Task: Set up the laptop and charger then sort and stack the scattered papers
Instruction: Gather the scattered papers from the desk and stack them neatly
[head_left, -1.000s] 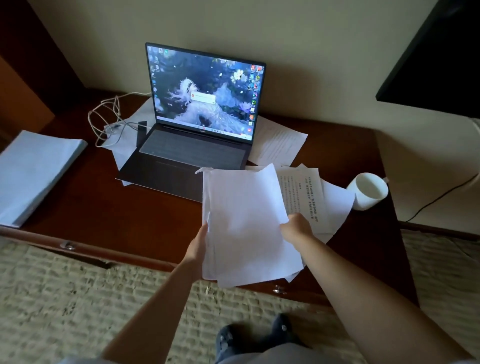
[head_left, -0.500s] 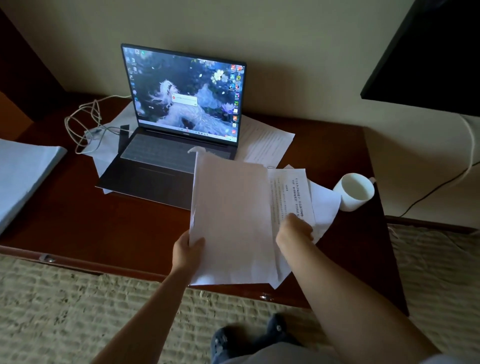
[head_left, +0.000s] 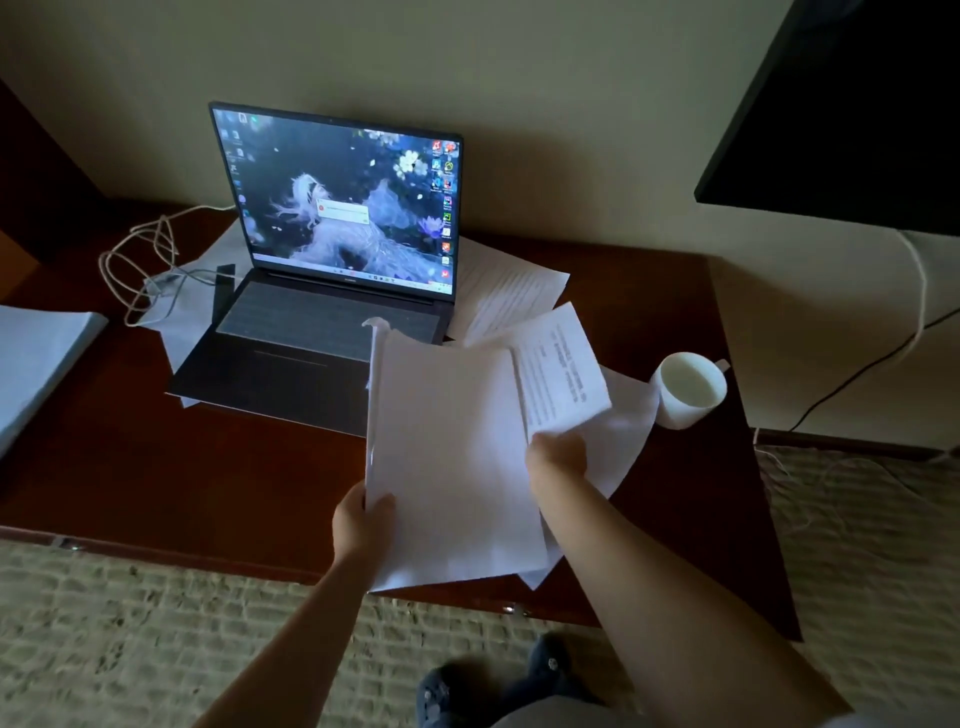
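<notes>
An open laptop (head_left: 322, 291) with a lit screen stands on the dark wooden desk (head_left: 156, 467), with a white charger cable (head_left: 140, 270) coiled to its left. My left hand (head_left: 361, 519) grips the lower left edge of a white paper stack (head_left: 452, 467) held above the desk. My right hand (head_left: 556, 457) pinches a printed sheet (head_left: 561, 374) and lifts it off loose papers (head_left: 623, 436) lying at the right. More sheets (head_left: 509, 291) lie behind and to the right of the laptop, and others stick out from under its left side.
A white mug (head_left: 688, 387) lies on its side near the desk's right edge. A pale folded stack (head_left: 36, 364) sits at the far left. A dark screen (head_left: 841, 114) hangs on the wall upper right. Woven carpet (head_left: 156, 639) lies below the desk front.
My right hand has raised the printed sheet off the loose papers. The stack in my left hand has stayed about where it was. The view has shifted slightly.
</notes>
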